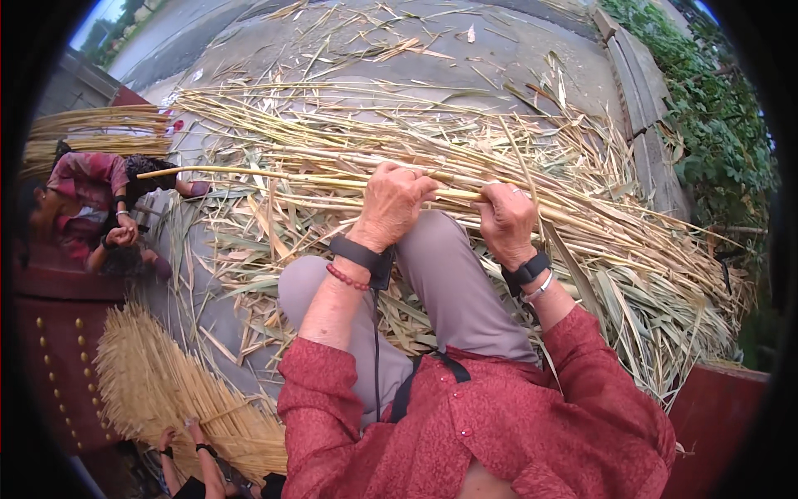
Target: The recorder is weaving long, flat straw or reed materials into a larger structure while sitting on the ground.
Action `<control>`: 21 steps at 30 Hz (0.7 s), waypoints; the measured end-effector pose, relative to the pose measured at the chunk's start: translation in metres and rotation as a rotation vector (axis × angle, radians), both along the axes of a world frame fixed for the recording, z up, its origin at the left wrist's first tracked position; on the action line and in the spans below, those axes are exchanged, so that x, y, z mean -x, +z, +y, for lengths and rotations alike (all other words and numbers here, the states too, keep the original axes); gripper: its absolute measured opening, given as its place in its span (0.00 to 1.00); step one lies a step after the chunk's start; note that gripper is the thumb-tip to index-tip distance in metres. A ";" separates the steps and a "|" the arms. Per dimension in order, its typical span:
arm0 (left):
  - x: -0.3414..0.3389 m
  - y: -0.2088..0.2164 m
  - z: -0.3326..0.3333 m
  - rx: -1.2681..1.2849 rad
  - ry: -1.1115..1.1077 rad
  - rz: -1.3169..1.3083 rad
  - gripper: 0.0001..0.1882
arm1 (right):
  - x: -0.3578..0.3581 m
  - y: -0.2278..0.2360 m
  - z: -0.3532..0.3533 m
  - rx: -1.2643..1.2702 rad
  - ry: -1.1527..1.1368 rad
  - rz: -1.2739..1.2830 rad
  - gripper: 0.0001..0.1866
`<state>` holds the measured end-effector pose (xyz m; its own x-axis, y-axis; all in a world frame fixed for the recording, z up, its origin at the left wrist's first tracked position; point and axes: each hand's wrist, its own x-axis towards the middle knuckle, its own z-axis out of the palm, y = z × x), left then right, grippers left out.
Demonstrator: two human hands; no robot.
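A long yellow reed stalk (258,172) lies across in front of my knees, its thin end reaching far to the left. My left hand (392,204) is closed around it above the gap between my knees. Farther right along the same stalk, my right hand (507,223) grips it with curled fingers. A dry leaf blade (520,158) rises beside the right hand; whether the fingers also hold it I cannot tell. Just beyond both hands lies a broad heap of reed stalks (332,137), all running roughly left to right.
Stripped leaves (249,295) litter the pavement around my legs. At the left a person (87,195) sits with hands together; another person's hands (195,432) touch a pale straw bundle (150,366). A studded red door (62,358) stands left, a stone curb (640,108) and green bushes right.
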<state>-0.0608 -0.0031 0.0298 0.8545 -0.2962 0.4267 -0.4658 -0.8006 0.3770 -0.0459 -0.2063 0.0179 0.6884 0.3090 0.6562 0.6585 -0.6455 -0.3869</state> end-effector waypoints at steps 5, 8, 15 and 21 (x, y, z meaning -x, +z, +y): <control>-0.002 0.005 0.023 -0.061 0.160 -0.061 0.02 | -0.008 0.000 -0.036 -0.007 -0.067 0.137 0.09; -0.004 0.005 0.036 -0.165 0.291 -0.023 0.02 | -0.014 -0.006 -0.072 -0.010 -0.177 0.198 0.07; -0.007 0.008 0.058 -0.161 0.424 -0.071 0.03 | -0.016 0.005 -0.128 0.118 -0.270 0.247 0.05; -0.006 0.013 0.073 -0.171 0.518 -0.050 0.05 | -0.011 0.012 -0.152 0.307 -0.310 0.287 0.05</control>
